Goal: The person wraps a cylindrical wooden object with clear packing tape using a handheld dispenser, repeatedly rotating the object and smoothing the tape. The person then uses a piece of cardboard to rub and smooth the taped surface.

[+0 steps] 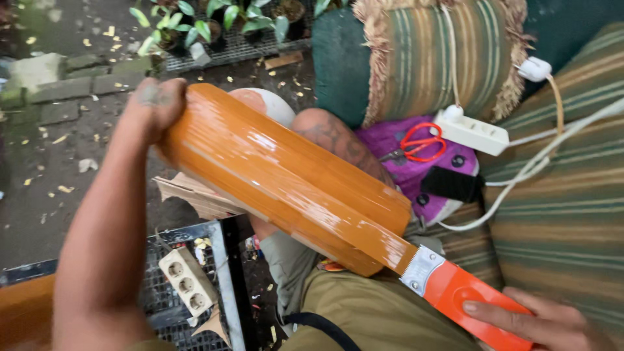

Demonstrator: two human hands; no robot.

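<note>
My left hand (153, 104) grips the far upper end of a long bundle (286, 175) wrapped in glossy orange-brown tape, which slants across my lap from upper left to lower right. At the bottom right, my right hand (546, 322) holds an orange tape dispenser (465, 292). Its toothed metal blade sits against the bundle's lower end, with a band of tape running onto the wrap. My bent knee (331, 133) shows just behind the bundle.
Red-handled scissors (419, 143) lie on a purple pouch (390, 140) next to a white power strip (471, 130) with cables. A striped cushion (429, 58) is behind. A beige socket strip (187, 281) rests on wire mesh (169, 318). Cardboard (195, 195) and potted plants (208, 23) lie beyond.
</note>
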